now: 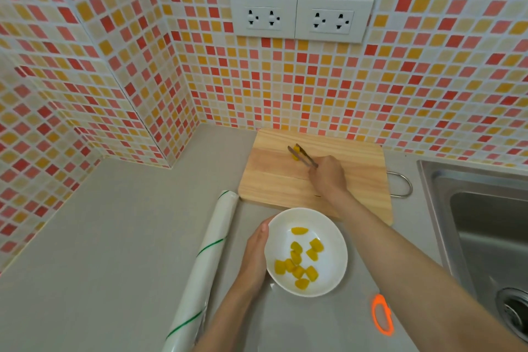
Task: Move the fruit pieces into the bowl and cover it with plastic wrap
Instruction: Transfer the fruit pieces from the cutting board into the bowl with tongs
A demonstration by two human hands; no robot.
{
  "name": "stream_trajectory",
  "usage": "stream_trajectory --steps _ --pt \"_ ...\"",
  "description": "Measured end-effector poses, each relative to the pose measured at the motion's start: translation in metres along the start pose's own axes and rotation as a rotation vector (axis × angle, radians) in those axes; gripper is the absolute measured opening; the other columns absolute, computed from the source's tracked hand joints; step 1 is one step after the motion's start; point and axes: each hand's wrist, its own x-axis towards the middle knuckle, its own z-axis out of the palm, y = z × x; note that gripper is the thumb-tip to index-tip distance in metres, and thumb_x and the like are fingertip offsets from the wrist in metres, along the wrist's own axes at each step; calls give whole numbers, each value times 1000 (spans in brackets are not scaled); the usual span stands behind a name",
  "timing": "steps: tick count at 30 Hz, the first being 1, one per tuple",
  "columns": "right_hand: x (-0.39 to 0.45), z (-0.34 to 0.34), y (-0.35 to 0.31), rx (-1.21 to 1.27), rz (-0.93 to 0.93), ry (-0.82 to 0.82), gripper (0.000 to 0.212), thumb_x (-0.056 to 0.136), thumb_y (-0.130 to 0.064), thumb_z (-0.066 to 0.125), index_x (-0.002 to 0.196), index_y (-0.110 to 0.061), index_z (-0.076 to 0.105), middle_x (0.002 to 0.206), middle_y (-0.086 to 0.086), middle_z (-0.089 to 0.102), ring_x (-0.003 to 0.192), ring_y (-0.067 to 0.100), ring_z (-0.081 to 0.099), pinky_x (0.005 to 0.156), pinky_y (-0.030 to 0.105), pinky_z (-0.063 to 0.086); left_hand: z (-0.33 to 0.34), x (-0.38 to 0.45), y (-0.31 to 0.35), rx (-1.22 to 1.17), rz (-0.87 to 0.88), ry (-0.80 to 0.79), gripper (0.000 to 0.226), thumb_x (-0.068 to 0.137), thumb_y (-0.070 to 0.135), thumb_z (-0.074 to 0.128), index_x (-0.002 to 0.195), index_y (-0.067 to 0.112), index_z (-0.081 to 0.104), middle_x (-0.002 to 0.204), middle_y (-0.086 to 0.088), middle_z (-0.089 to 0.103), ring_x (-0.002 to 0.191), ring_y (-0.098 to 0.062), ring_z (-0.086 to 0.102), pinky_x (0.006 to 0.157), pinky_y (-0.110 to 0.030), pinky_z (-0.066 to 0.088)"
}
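Bowl [328,226] holds yellow fruit pieces [300,263], left hand [255,254] cupping its rim.

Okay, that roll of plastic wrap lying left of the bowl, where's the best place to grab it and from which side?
Grip the plastic wrap roll around its middle, coming down from above on its left side. It lies flat on the counter, a long cylinder running away from the person, so fingers can close across its width. Its right side sits close to the left hand and the bowl.
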Motion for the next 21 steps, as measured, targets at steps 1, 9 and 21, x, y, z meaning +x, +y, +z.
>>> stream_trajectory --steps 1,9,21 --pt "-1 1 0 -9 -20 -10 19 87 -10 53 93 -2 69 101 20 65 92 37 61 71 37 48 0 0 0 3 2 -2 39 86 52 37 105 36 68 107 8 73 101 -9 68 81 -25 51" --pt "-14 0 10 2 -127 16 23 90 -10 51 99 -10 71 98 17 65 94 33 59 68 31 41 1 -3 5 -11 12 1 36 89 46 38 104 34 69 102 12 74 92 -1 68 66 -10 50" --pt "-144 -65 58 140 -355 15 32 83 -8 64 113 -20 68 76 3 53 69 17 54 64 25 39 1 -2 4 21 43 -5 36 101 31 32 110 27 66 103 8 73 95 -2 67 72 -12 51"
